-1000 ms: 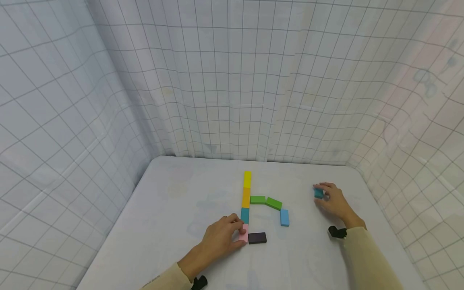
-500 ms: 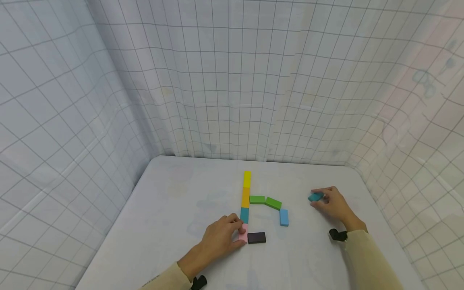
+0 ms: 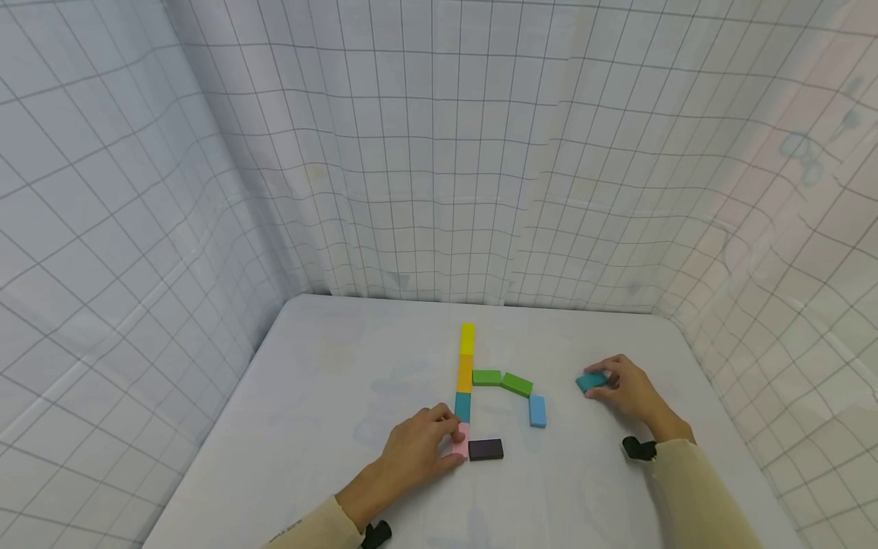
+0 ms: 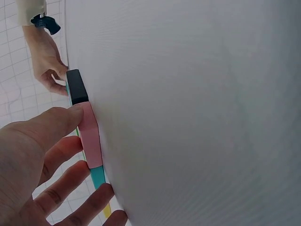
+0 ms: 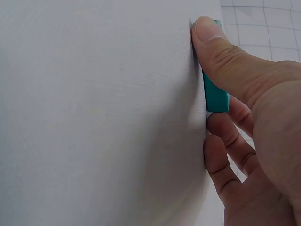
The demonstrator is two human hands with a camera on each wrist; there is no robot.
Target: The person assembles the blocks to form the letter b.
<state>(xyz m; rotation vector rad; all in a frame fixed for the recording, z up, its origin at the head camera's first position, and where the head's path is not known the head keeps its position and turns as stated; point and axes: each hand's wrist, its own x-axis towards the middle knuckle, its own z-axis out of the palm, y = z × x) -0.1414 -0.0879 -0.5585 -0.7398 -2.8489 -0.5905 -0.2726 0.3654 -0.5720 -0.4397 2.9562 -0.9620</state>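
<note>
My left hand point(image 3: 414, 450) pinches the pink block point(image 4: 90, 136) lying on the table, thumb near its front end and fingers along its far side. That pink block ends a straight column with a teal block point(image 3: 463, 408), an orange block point(image 3: 466, 374) and a yellow block point(image 3: 468, 339). A black block point(image 3: 485, 450) touches its right side. Over on the right, my right hand point(image 3: 627, 387) holds another teal block point(image 5: 216, 96) between thumb and fingers, turned at a slant. It is low over the table; whether it touches the cloth I cannot tell.
Two green blocks point(image 3: 487, 378) run rightward from the orange one, the second angled. A light blue block point(image 3: 538, 412) stands below their end, left of my right hand. White gridded curtains point(image 3: 439, 152) enclose the table point(image 3: 309, 427) at the back and sides.
My right hand has moved left and slightly nearer with the teal block, which has turned from straight to slanted. The left hand has stayed on the pink block.
</note>
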